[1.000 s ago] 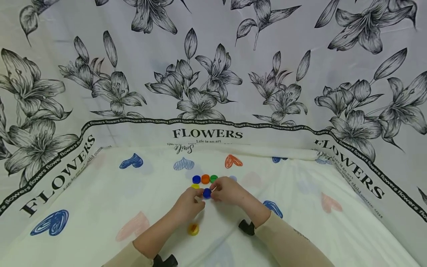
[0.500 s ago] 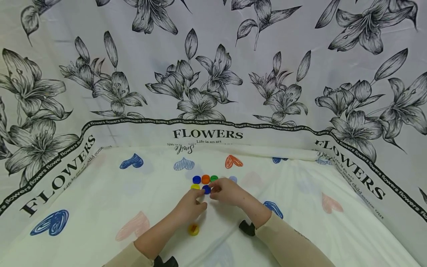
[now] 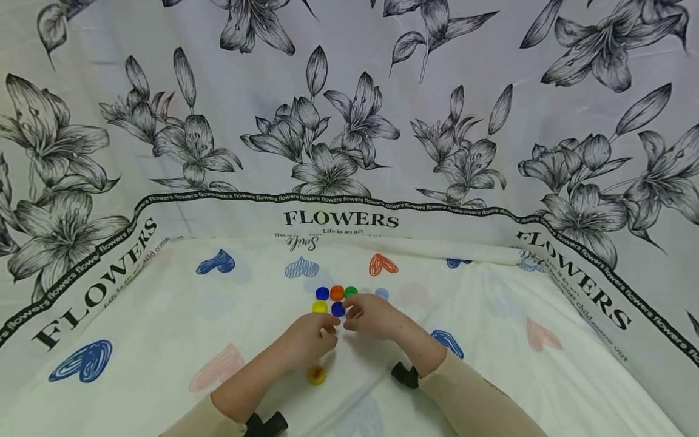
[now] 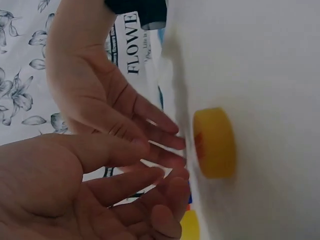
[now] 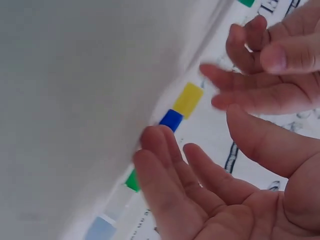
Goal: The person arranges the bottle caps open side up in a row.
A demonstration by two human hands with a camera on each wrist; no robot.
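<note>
A dark blue bottle cap (image 3: 338, 309) lies on the white cloth beside a bright yellow cap (image 3: 320, 307). My left hand (image 3: 308, 340) is just in front of these two, fingers loosely bent, holding nothing. From the right, my right hand (image 3: 374, 315) has its fingertips at the blue cap's edge. In the right wrist view the right hand's fingers (image 5: 170, 185) and thumb are spread apart with nothing between them. Behind lies a row with a blue cap (image 3: 322, 294), an orange cap (image 3: 337, 293) and a green cap (image 3: 351, 292), partly hidden by the right hand.
A deeper yellow cap (image 4: 215, 143) with a red mark lies alone, nearer me, beside the left forearm. A whitish cap (image 5: 118, 201) and a pale blue cap (image 5: 100, 229) continue the row to the right. A flower-printed curtain (image 3: 349, 139) hangs behind the heart-patterned cloth (image 3: 480, 315).
The dark blue cap has moved slightly away from me, coming to lie beside the yellow one. My left hand has let go of it and drawn back; the right hand has barely moved.
</note>
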